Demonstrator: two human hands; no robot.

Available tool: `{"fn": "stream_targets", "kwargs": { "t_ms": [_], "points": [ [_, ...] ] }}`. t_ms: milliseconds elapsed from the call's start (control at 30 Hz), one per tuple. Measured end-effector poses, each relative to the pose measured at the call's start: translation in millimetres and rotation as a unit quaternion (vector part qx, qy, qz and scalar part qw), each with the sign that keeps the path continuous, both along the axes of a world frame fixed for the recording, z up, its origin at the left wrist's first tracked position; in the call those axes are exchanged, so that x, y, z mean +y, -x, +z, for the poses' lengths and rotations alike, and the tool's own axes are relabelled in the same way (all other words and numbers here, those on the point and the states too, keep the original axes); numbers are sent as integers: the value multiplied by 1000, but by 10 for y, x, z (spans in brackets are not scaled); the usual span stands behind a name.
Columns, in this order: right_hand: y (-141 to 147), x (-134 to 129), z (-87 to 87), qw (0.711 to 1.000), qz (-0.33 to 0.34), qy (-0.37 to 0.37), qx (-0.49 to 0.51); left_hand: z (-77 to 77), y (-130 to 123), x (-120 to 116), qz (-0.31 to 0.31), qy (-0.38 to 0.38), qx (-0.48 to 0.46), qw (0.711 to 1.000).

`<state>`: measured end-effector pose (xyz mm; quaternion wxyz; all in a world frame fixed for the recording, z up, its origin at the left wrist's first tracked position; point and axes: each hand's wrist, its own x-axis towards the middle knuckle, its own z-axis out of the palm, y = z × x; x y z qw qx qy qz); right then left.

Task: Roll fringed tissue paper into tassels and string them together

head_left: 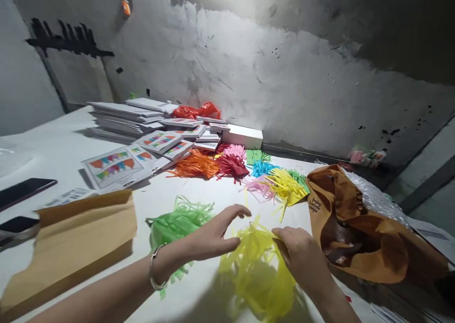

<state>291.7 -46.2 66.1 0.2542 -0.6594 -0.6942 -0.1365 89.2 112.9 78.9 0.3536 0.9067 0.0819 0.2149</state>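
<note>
A translucent yellow fringed tassel (259,275), of thin paper or plastic strips, is spread in front of me. My right hand (296,254) pinches its upper right edge between thumb and fingers. On the other side, my left hand (216,233) has its thumb and fingers apart, close to the tassel's upper left strips, and wears a bracelet. I cannot tell whether the left thumb touches the strips. A green fringed tassel (181,219) lies behind my left forearm and is partly hidden by it.
Colourful fringed bundles, such as an orange bundle (197,164) and a yellow bundle (286,185), lie at the back. Printed cards (113,164) and stacked white sheets (121,119) stand left. A brown envelope (85,233) lies near left; a brown bag (384,256) gapes at right.
</note>
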Motion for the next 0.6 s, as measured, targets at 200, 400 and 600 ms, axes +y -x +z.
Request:
{"fn": "stream_targets", "kwargs": {
  "t_ms": [200,400,600],
  "points": [
    [287,-26,204,997,76,-29,-12,126,-121,-244,19,-135,90,987],
    [-61,-68,283,998,20,-42,-48,-67,-161,214,36,-162,191,968],
    [-311,-163,353,980,-21,-163,-115,197,172,424,170,-241,137,946]
  ]
}}
